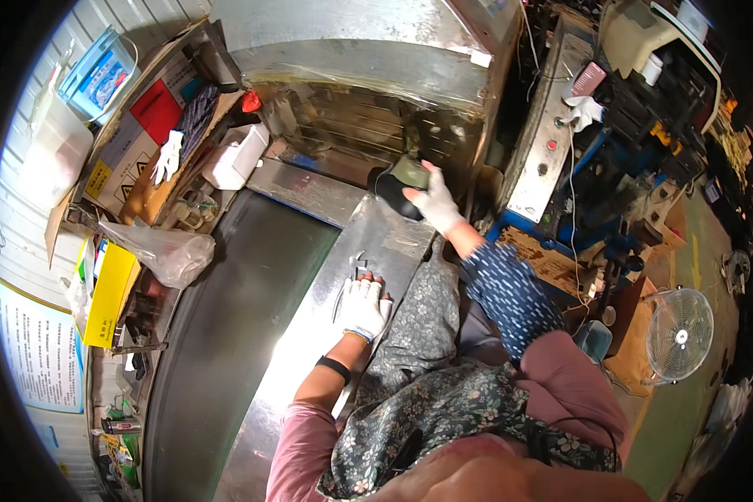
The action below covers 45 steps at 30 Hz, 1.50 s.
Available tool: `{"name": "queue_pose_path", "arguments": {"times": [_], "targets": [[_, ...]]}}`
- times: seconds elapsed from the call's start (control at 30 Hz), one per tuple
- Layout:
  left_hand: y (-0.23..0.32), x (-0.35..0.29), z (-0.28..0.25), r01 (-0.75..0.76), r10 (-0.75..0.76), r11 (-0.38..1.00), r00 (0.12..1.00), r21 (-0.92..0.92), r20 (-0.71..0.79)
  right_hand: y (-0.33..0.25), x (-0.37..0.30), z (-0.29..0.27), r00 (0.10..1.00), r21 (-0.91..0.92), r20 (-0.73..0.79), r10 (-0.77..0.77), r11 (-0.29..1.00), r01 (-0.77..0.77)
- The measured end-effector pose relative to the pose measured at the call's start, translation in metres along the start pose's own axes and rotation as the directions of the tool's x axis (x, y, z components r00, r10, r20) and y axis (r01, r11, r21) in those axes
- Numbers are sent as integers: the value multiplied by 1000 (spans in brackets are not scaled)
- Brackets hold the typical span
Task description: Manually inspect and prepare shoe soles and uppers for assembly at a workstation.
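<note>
My right hand (437, 202), in a white glove, grips a dark green and black shoe (408, 174) by its right side. The shoe is at the far right end of the metal ledge (389, 230), by the opening of a metal machine; its far side is partly in shadow. My left hand (364, 307) lies on the ledge in a white glove with bare fingertips. Its fingers are stretched out and hold nothing. Just beyond them is a small dark angular piece (361, 264) that I cannot make out.
A dark conveyor belt (234, 309) runs left of the ledge toward the machine's hood (351, 33). Left of it, a cluttered shelf holds a white container (236, 156), a plastic bag (171, 253) and a blue bucket (100, 75). A control panel (548, 155) and a fan (680, 336) stand at right.
</note>
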<state>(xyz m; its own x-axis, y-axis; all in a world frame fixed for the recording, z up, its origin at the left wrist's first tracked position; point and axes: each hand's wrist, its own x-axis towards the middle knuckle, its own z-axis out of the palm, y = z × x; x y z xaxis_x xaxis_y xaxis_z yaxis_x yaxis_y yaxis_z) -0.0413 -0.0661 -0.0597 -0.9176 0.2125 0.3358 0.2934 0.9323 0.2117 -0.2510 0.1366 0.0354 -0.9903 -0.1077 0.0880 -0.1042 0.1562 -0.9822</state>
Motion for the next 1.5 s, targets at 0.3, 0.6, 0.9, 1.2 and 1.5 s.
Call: {"name": "queue_pose_path", "arguments": {"times": [0.3,0.6,0.9,1.2,1.5], "targets": [[0,1,-2,72,-72,997,992,1,103,40,40,91,992,-445,126,-26,892,80],[-1,3,5,-28,28,999,999,-15,-39,24,-134,-62,956,-225,275,101,974,-38],[-3,-3,12,-2,1,999,999,39,49,11,-242,-298,838,-751,-393,-379,658,-55],[-2,-4,13,6,-16,996,993,94,113,75,-257,-350,624,-532,-778,77,448,-718],[-2,-4,12,-31,27,995,998,94,48,80,-255,-375,448,-160,-861,240,708,-688]]}}
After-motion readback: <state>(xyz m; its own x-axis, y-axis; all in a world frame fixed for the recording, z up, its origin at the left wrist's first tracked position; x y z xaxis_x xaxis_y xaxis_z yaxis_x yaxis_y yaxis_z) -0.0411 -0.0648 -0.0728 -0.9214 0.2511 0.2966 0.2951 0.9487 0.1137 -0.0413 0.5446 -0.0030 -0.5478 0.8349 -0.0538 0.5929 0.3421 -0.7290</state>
